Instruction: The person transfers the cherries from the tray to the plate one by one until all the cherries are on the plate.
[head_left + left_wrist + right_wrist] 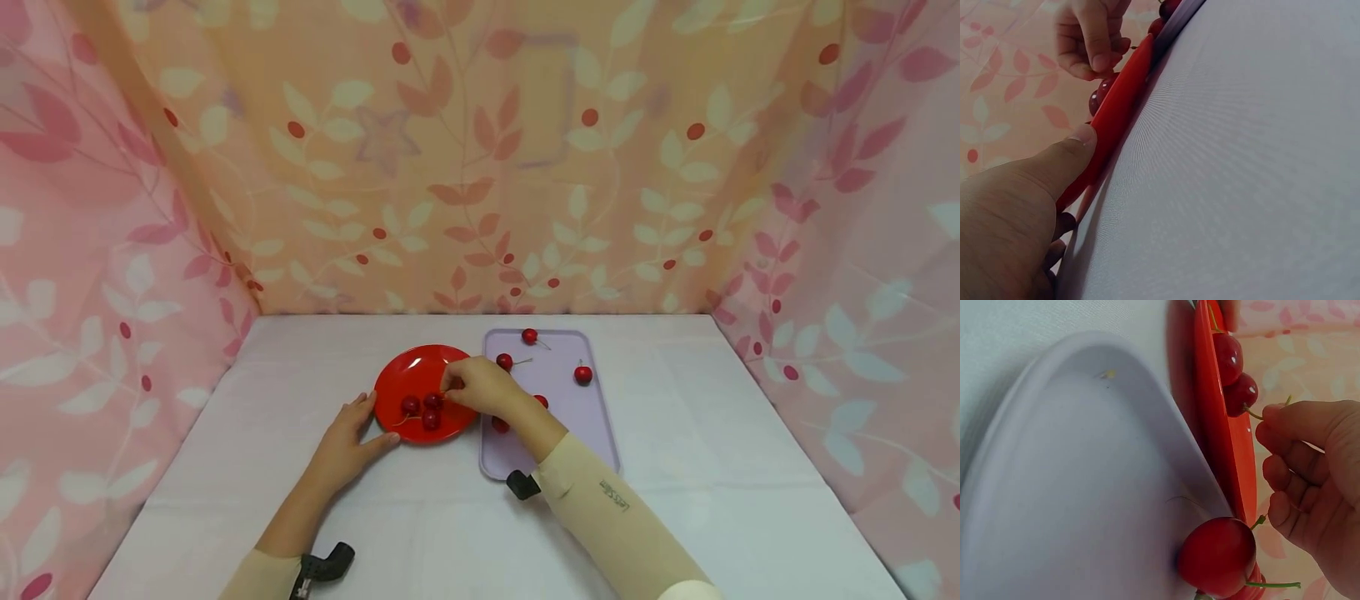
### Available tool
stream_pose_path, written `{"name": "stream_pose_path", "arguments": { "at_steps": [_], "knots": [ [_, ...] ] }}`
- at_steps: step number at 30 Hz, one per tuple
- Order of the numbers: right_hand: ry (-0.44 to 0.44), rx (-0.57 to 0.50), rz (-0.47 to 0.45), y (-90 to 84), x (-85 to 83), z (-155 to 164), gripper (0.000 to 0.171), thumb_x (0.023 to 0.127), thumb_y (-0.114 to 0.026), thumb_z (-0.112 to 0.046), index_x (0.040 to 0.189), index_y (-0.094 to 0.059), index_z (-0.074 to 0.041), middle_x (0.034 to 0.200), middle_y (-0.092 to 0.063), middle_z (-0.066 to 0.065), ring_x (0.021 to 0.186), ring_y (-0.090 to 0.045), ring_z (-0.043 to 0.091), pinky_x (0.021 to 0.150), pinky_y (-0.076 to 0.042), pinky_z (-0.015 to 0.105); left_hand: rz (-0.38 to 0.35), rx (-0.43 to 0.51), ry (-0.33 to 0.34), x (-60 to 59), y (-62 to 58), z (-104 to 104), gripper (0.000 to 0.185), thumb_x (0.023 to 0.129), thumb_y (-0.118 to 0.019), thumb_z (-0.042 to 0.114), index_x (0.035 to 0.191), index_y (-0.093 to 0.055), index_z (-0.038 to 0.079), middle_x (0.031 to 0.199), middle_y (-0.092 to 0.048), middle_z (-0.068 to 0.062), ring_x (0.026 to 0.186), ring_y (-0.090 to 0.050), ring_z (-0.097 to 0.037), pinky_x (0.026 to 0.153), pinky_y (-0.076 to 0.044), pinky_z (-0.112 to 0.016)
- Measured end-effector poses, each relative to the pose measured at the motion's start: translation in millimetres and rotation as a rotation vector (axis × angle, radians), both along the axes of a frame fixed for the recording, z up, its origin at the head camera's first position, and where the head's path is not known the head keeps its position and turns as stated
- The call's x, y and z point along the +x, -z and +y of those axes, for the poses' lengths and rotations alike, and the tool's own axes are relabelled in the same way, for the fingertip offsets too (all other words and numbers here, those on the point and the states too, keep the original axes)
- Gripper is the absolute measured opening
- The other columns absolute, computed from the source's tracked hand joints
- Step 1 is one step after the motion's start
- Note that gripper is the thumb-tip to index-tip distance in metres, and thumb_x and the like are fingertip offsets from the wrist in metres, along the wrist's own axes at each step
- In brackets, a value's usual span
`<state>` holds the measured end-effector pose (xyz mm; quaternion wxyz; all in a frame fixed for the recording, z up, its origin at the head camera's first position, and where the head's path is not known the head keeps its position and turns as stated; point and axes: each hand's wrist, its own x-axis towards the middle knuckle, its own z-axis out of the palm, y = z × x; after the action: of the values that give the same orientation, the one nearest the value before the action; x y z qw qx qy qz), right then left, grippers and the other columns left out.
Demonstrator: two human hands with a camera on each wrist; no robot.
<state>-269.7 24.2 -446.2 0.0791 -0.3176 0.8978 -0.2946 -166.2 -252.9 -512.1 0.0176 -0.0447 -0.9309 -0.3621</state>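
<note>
Fingers and thumb of the left hand (348,439) hold the rim of a red plate (401,371); we see the thumb at the plate's 7 o'clock and the fingers reaching to its 9. Behind them the left forearm (298,517) comes in from 7 o'clock, aimed at about 1. The right forearm (600,500) enters from 5 o'clock and slants across a lilac tray (562,433) toward between 10 and 11.

We find the right hand (480,385) over the plate's 3 o'clock side, thumb and forefinger pinching a stem (1254,414), the other fingers curled toward the palm. On that stem is a dark red cherry (1241,395), beside another cherry (1229,359) at the plate; we cannot tell whether it rests or hangs. From above we count three cherries (431,419) plainly in the plate, near its middle and toward 6 and 8 o'clock. The tray lies just beside, at the plate's 3 o'clock, with more cherries (582,375) at its 2, 8, 10 and 11 o'clock and one near its middle, partly hidden by the right arm.
</note>
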Motion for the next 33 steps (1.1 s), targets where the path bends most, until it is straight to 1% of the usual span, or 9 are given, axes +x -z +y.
{"name": "stream_pose_path", "arguments": {
  "at_steps": [4,9,12,16,21,23,26,28,33],
  "knots": [
    [-0.009,-0.008,-0.010,-1.5,3.2,3.0,0.005,0.093,-0.076,-0.020,0.096,-0.074,-0.023,0.086,-0.069,-0.014,0.086,-0.061,0.011,0.078,-0.055,0.022,0.001,-0.002,0.002,1.0,0.3,1.7,0.099,0.086,-0.075,0.060,0.160,-0.034,0.009,0.164,-0.033,-0.020,0.152,-0.023,-0.051,0.115,-0.027,-0.072],
    [-0.021,-0.016,-0.005,-9.2,5.7,7.7,0.007,0.093,-0.076,-0.020,0.099,-0.075,-0.023,0.089,-0.069,-0.015,0.090,-0.062,0.011,0.081,-0.055,0.024,-0.007,0.009,0.001,1.3,-1.1,1.7,0.098,0.086,-0.076,0.059,0.160,-0.035,0.009,0.165,-0.033,-0.019,0.152,-0.022,-0.050,0.116,-0.026,-0.071],
    [-0.018,-0.029,0.014,-18.7,9.4,14.6,0.009,0.093,-0.075,-0.021,0.103,-0.075,-0.021,0.092,-0.068,-0.015,0.092,-0.062,0.011,0.083,-0.055,0.027,-0.008,0.002,0.001,1.1,-2.3,1.5,0.099,0.085,-0.076,0.059,0.160,-0.034,0.010,0.165,-0.033,-0.018,0.153,-0.022,-0.050,0.115,-0.027,-0.070],
    [-0.016,-0.052,0.029,-35.6,19.8,28.7,0.015,0.094,-0.074,-0.021,0.108,-0.075,-0.016,0.095,-0.068,-0.012,0.093,-0.061,0.013,0.084,-0.054,0.029,0.004,0.015,0.004,0.9,-2.2,1.2,0.097,0.085,-0.076,0.058,0.160,-0.036,0.011,0.165,-0.034,-0.016,0.153,-0.022,-0.047,0.116,-0.027,-0.070],
    [0.001,-0.101,0.042,-48.2,35.4,55.0,0.013,0.094,-0.075,-0.019,0.106,-0.075,-0.015,0.095,-0.066,-0.010,0.094,-0.063,0.021,0.083,-0.056,0.033,-0.001,0.016,-0.007,2.0,0.8,2.5,0.098,0.085,-0.077,0.059,0.160,-0.036,0.011,0.165,-0.034,-0.017,0.153,-0.022,-0.050,0.115,-0.028,-0.071],
    [0.008,-0.128,0.075,-49.8,39.8,66.9,0.009,0.093,-0.075,-0.018,0.103,-0.075,-0.016,0.094,-0.067,-0.011,0.093,-0.064,0.019,0.083,-0.057,0.035,-0.009,0.009,-0.014,1.7,1.5,3.0,0.098,0.085,-0.077,0.059,0.160,-0.035,0.012,0.165,-0.033,-0.017,0.153,-0.022,-0.050,0.114,-0.029,-0.071],
    [0.034,-0.161,0.149,-50.7,44.2,84.1,0.008,0.092,-0.077,-0.016,0.099,-0.075,-0.020,0.093,-0.068,-0.013,0.091,-0.063,0.012,0.083,-0.057,0.035,-0.014,0.001,-0.019,1.2,1.7,3.2,0.098,0.085,-0.076,0.060,0.161,-0.035,0.013,0.165,-0.033,-0.016,0.153,-0.021,-0.050,0.113,-0.030,-0.071],
    [0.056,-0.189,0.184,-50.2,45.8,94.1,0.010,0.092,-0.077,-0.015,0.097,-0.075,-0.023,0.094,-0.068,-0.013,0.093,-0.063,0.013,0.083,-0.056,0.036,-0.012,0.001,-0.016,0.8,1.2,3.1,0.098,0.085,-0.076,0.060,0.161,-0.035,0.013,0.165,-0.033,-0.016,0.152,-0.021,-0.050,0.113,-0.029,-0.071],
    [0.094,-0.222,0.187,-41.0,46.4,109.6,0.012,0.091,-0.078,-0.014,0.096,-0.075,-0.025,0.097,-0.069,-0.014,0.093,-0.064,0.019,0.079,-0.053,0.034,0.000,0.004,-0.011,1.2,-1.2,2.3,0.097,0.085,-0.076,0.058,0.160,-0.036,0.011,0.164,-0.034,-0.018,0.152,-0.022,-0.051,0.113,-0.029,-0.071]
  ]
}}
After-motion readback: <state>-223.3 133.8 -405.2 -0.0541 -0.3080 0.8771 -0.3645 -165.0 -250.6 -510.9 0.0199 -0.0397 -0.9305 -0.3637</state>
